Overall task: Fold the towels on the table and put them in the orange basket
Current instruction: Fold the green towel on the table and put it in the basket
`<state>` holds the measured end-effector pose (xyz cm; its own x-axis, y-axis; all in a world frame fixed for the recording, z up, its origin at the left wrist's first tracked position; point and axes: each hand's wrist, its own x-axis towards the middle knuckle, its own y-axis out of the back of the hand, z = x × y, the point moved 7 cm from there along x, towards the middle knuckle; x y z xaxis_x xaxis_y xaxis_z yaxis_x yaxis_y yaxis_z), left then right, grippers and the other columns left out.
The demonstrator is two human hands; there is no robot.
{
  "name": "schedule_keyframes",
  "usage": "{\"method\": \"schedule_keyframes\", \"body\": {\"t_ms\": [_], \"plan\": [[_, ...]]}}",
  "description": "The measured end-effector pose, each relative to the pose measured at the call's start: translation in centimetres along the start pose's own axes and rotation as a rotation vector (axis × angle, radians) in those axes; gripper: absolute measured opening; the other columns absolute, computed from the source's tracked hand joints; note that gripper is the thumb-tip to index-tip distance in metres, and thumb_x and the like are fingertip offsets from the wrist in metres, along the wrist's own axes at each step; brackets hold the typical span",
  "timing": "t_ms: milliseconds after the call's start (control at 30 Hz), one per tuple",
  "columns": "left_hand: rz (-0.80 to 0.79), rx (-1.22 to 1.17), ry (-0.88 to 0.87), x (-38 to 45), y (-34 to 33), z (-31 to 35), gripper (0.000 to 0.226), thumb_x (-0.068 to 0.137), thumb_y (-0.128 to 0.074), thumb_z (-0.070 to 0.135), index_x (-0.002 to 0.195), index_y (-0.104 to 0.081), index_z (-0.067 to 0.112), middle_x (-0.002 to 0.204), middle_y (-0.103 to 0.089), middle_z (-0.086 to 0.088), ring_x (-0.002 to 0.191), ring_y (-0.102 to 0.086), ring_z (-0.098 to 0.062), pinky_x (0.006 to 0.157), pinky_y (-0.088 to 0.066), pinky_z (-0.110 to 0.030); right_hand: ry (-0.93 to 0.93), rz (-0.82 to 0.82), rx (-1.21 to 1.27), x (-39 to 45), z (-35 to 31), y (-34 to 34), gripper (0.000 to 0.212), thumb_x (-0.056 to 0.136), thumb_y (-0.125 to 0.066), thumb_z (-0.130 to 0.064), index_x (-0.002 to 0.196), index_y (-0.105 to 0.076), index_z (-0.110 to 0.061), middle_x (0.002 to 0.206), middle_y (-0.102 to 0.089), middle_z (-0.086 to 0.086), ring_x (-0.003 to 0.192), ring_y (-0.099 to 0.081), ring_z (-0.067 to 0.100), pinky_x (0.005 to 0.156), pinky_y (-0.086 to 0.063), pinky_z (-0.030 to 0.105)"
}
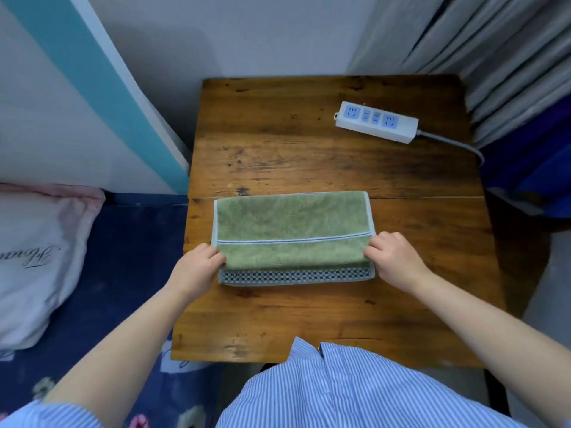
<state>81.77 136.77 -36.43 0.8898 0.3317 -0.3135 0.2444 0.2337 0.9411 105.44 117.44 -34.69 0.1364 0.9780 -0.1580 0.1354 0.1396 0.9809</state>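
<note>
Where the wooden table (309, 143) comes nearest the person, a green towel (292, 222) lies flat, folded into a wide band with its upper layer drawn towards them. A thin blue stripe runs across it, and a checked border shows along the near edge under the folded layer. The left hand (197, 267) pinches the fold at its left end, fingers curled onto the cloth; the right hand (394, 257) grips the right end the same way. Both forearms reach in from a blue-and-white striped shirt (333, 393). Well apart from the towel, at the far right of the table, sits a white power strip (377, 122), its cable trailing off the edge. A pale pillow (34, 261) rests on dark bedding to the left.
</note>
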Motion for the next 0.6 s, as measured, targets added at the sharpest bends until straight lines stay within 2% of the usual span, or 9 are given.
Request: {"method": "schedule_keyframes", "body": {"t_ms": [67, 133, 300, 333, 367, 433, 500, 600], "plan": [[-0.033, 0.017, 0.008, -0.5, -0.9, 0.4, 0.044, 0.025, -0.085, -0.015, 0.056, -0.064, 0.008, 0.052, -0.058, -0.003, 0.044, -0.055, -0.023, 0.031, -0.026, -0.018, -0.001, 0.002, -0.024, -0.4, -0.5, -0.8, 0.036, 0.028, -0.079, 0.013, 0.050, -0.060, -0.009, 0.052, -0.055, 0.004, 0.046, -0.053, 0.023, 0.044, -0.038, 0.022], [-0.029, 0.043, 0.004, -1.0, -1.4, 1.0, 0.044, 0.023, -0.085, -0.015, 0.054, -0.063, 0.009, 0.051, -0.057, -0.002, 0.043, -0.054, -0.023, 0.038, -0.018, -0.017, -0.007, 0.003, -0.041, -0.9, -0.9, -1.3, 0.038, 0.029, -0.079, 0.015, 0.052, -0.060, -0.009, 0.052, -0.055, 0.003, 0.048, -0.053, 0.022, 0.045, -0.039, 0.023], [-0.063, 0.101, 0.006, -1.3, -2.3, 1.7, 0.044, 0.023, -0.088, -0.007, 0.053, -0.062, 0.010, 0.050, -0.055, -0.002, 0.042, -0.053, -0.021, 0.041, -0.012, -0.016, -0.007, -0.003, -0.084, -1.8, -1.2, -2.5, 0.039, 0.027, -0.079, 0.015, 0.052, -0.061, -0.009, 0.052, -0.054, 0.003, 0.047, -0.054, 0.022, 0.045, -0.041, 0.023], [-0.085, 0.142, 0.008, -1.2, -2.3, 2.0, 0.040, 0.032, -0.088, -0.006, 0.060, -0.064, 0.010, 0.057, -0.058, -0.004, 0.049, -0.056, -0.022, 0.040, -0.013, -0.017, -0.009, -0.010, -0.090, -1.9, -1.3, -2.7, 0.039, 0.026, -0.080, 0.014, 0.052, -0.062, -0.009, 0.052, -0.055, 0.003, 0.047, -0.054, 0.023, 0.045, -0.041, 0.023], [-0.134, 0.151, 0.023, -1.2, -2.5, 2.2, 0.033, 0.050, -0.082, -0.006, 0.075, -0.066, 0.008, 0.071, -0.062, -0.006, 0.064, -0.060, -0.024, 0.042, -0.020, -0.020, -0.011, -0.019, -0.092, -2.0, -1.4, -2.9, 0.040, 0.025, -0.080, 0.013, 0.052, -0.062, -0.009, 0.052, -0.055, 0.003, 0.047, -0.055, 0.022, 0.045, -0.041, 0.023], [-0.241, 0.183, 0.100, -1.0, -3.6, 1.8, 0.027, 0.084, -0.054, -0.001, 0.109, -0.057, 0.010, 0.106, -0.058, -0.006, 0.099, -0.053, -0.024, 0.061, -0.031, -0.025, -0.024, -0.056, -0.103, -2.1, -1.5, -3.4, 0.039, 0.023, -0.082, 0.010, 0.052, -0.064, -0.010, 0.052, -0.056, 0.003, 0.047, -0.056, 0.022, 0.045, -0.043, 0.023], [-0.352, 0.208, 0.143, -1.0, -4.1, 1.8, 0.032, 0.090, -0.043, 0.002, 0.119, -0.050, 0.013, 0.116, -0.053, -0.004, 0.109, -0.047, -0.022, 0.069, -0.030, -0.025, -0.042, -0.095, -0.107, -2.2, -1.7, -3.8, 0.039, 0.023, -0.084, 0.008, 0.052, -0.066, -0.011, 0.051, -0.057, 0.002, 0.047, -0.057, 0.021, 0.045, -0.044, 0.023], [-0.393, 0.195, 0.162, -0.8, -4.4, 2.0, 0.035, 0.089, -0.045, 0.001, 0.121, -0.048, 0.015, 0.119, -0.051, -0.004, 0.112, -0.047, -0.022, 0.074, -0.035, -0.026, -0.065, -0.149, -0.106, -2.3, -1.8, -4.4, 0.040, 0.020, -0.085, 0.006, 0.051, -0.066, -0.012, 0.051, -0.057, 0.002, 0.048, -0.059, 0.021, 0.045, -0.048, 0.027]]}}
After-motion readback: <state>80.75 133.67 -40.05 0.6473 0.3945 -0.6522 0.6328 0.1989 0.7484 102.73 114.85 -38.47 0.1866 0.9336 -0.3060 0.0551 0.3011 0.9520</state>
